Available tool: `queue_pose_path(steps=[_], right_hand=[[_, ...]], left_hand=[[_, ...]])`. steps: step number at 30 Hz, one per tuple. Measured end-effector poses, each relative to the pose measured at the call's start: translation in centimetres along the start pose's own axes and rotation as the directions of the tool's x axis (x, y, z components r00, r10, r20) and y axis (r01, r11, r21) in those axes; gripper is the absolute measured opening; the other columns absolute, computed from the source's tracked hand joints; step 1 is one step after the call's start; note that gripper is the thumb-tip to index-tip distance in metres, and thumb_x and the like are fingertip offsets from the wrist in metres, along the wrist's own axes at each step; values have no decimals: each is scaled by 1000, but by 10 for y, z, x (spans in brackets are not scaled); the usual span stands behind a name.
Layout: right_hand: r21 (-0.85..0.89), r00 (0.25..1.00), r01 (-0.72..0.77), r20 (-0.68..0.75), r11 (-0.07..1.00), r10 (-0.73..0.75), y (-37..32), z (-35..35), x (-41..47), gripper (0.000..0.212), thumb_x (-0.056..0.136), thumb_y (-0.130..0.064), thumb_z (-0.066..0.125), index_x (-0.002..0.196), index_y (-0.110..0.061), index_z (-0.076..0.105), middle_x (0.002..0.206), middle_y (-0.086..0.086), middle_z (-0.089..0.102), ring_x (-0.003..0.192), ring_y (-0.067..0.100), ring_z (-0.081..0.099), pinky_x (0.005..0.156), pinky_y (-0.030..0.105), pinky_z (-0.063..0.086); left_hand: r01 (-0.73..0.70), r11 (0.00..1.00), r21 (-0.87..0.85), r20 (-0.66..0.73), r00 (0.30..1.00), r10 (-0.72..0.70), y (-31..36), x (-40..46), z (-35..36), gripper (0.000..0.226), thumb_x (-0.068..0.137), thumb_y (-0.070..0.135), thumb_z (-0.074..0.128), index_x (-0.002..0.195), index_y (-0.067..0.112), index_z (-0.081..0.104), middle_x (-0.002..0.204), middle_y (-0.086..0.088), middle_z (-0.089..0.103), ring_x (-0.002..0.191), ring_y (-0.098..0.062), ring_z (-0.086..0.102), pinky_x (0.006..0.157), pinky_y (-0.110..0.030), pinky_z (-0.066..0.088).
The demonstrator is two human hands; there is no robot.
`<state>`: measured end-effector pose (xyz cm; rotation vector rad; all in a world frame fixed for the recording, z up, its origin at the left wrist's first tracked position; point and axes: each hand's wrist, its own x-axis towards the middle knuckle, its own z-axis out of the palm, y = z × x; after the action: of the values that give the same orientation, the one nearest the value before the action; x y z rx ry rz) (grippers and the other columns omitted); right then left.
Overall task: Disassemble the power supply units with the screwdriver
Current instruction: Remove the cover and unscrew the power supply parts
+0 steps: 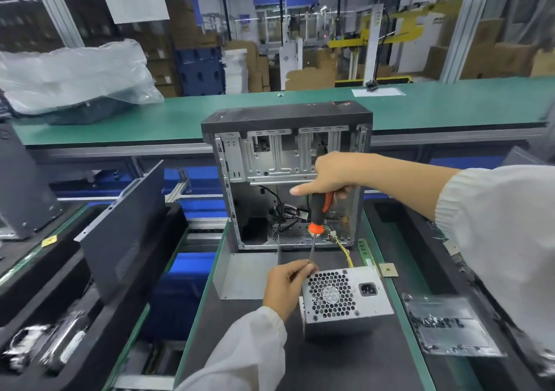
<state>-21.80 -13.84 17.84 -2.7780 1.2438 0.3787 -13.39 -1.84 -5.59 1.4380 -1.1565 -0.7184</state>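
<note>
One power supply unit (345, 300) is already out of the computer case (285, 174) and sits on the dark table (345, 366) at lower centre of the frame, fan grille facing you, with its yellow wires (345, 252) running back into the open case behind it. So removal from the case looks done, while the unit's own cover appears closed, and opening it is what remains. The case stands upright at frame centre with its side off; a dark panel (126, 225) leans at left centre, possibly that side, though you cannot be sure. Your right hand (336, 174) has its fingers wrapped round the orange-and-black handle of the screwdriver (318, 219), the index finger stretched out straight, and the shaft points down toward the unit's upper-left corner. Your left hand (288, 285) pinches the lower shaft just above the tip, steadying it at that corner; whether the tip is seated in a screw is hidden by your fingers. A clear bag of small parts (447, 327) lies at lower right. Across the upper frame runs a green conveyor table (450, 105) with a plastic-wrapped bundle (75, 75) at upper left, and cardboard boxes (495, 57) are stacked in the factory room beyond.
</note>
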Motion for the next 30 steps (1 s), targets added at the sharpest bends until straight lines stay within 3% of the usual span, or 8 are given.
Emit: queue_pose_path(steps=[5, 8, 14, 18, 20, 23, 27, 30], right_hand=[[-189, 962, 256, -43, 948, -268, -17, 9, -8, 53, 94, -55, 43, 71, -9, 56, 48, -4, 55, 51, 13, 50, 54, 27, 39], [-332, 896, 435, 67, 837, -439, -19, 5, -19, 31, 94, -48, 50, 100, -17, 53, 80, -2, 55, 69, 14, 48, 63, 32, 40], [-404, 828, 545, 121, 735, -547, -29, 6, -29, 27, 93, -28, 59, 119, -21, 55, 98, -3, 44, 87, 17, 49, 66, 29, 36], [31, 969, 209, 131, 977, -211, -23, -9, -29, 58, 80, -61, 62, 94, -5, 61, 62, 4, 68, 50, 18, 67, 51, 28, 55], [24, 988, 34, 149, 999, -37, -24, -10, -23, 71, 80, -73, 49, 74, -3, 57, 47, 6, 64, 39, 18, 58, 45, 22, 46], [1, 994, -5, 111, 1000, 4, -28, -1, -14, 61, 94, -58, 42, 68, -4, 52, 38, 4, 56, 32, 14, 47, 42, 21, 38], [-203, 957, 273, 157, 940, -244, -24, -5, -14, 35, 98, -45, 45, 94, -11, 54, 69, 1, 61, 68, 22, 60, 66, 33, 50], [-515, 883, 469, 265, 718, -387, -23, -7, -24, 27, 96, -29, 54, 120, -19, 50, 102, 1, 57, 94, 22, 54, 78, 35, 46]], left_hand=[[63, 992, -111, 11, 998, -62, -4, -1, -2, 19, 94, 5, 58, 95, 17, 73, 94, 8, 75, 96, -1, 67, 86, -15, 50], [74, 992, -101, 25, 997, -72, -4, 2, -7, 18, 94, 7, 59, 95, 18, 74, 96, 8, 74, 97, 1, 66, 88, -12, 47], [14, 1000, 19, 59, 998, -15, 2, 7, -9, 16, 94, 11, 60, 99, 17, 75, 95, 9, 74, 93, 2, 67, 82, -9, 47], [-45, 992, 119, 73, 997, 36, 2, 11, -11, 18, 94, 11, 61, 85, 6, 75, 84, 2, 74, 81, -3, 64, 81, -22, 51], [-56, 989, 140, 60, 997, 48, 2, 10, -9, 17, 93, 12, 62, 85, 7, 76, 81, 5, 74, 80, -1, 65, 80, -18, 51], [-19, 993, 120, 56, 998, 12, 0, 11, -8, 15, 93, 16, 64, 97, 11, 77, 88, 13, 73, 88, 1, 66, 85, -15, 49], [43, 999, 33, 144, 988, -48, 1, 15, -16, 20, 96, 12, 58, 108, 9, 73, 105, 2, 73, 104, -7, 66, 96, -22, 49], [77, 997, -23, 185, 980, -71, 1, 16, -20, 20, 96, 10, 57, 109, 5, 72, 111, 0, 72, 106, -8, 66, 96, -23, 50]])
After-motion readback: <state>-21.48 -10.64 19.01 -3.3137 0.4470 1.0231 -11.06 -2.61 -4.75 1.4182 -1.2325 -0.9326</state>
